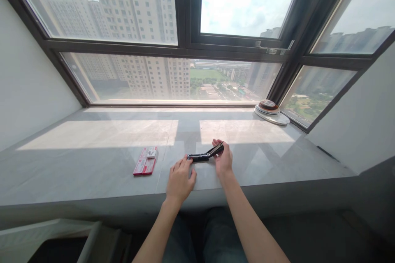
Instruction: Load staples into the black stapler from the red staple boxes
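A black stapler [199, 157] lies on the tiled windowsill, hinged wide open, its raised arm [215, 150] slanting up to the right. My right hand [224, 161] is closed around that raised arm, with fingers behind it and the thumb in front. At the stapler's left end rests my left hand [180, 181], fingers stretched out and lying on the sill, thumb apart; its fingertips touch the end of the base. To the left is a flat red-and-white package [143, 167], and a small white box [152, 153] sits on its upper right part.
The grey marble-look windowsill [92, 172] runs below dark-framed windows [185, 51]. A stack of plates or lids [270, 111] stands in its far right corner. White walls close both sides. Below the front edge at left is a white piece of furniture [55, 232].
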Demonstrator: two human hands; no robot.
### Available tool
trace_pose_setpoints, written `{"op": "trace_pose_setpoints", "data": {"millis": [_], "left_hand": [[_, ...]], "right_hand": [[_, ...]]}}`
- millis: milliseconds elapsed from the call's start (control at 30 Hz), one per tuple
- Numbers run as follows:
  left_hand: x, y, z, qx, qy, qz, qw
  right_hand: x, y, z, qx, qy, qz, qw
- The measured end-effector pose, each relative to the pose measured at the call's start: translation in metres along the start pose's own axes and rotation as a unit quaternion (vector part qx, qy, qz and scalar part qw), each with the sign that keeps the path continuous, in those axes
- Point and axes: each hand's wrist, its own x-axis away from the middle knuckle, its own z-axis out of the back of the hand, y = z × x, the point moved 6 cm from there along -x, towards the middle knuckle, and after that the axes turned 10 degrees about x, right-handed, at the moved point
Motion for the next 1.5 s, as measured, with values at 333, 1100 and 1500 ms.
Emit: {"op": "trace_pose_setpoints", "data": {"millis": [333, 1100, 1500], "left_hand": [[0.025, -0.045, 0.07, -0.131, 0.191, 0.179, 0.956], [0.008, -0.018, 0.021, 0.11, -0.077, 0.025, 0.991], [-0.003, -0.002, 0.002, 0.158, -0.125, -0.013, 0.979]], "right_hand": [[0.036, 0.004, 0.079, 0.05, -0.035, -0.074, 0.995], [0.07, 0.004, 0.023, 0.554, -0.243, 0.07, 0.793], [0.032, 0.003, 0.049, 0.559, -0.217, 0.01, 0.8]]}}
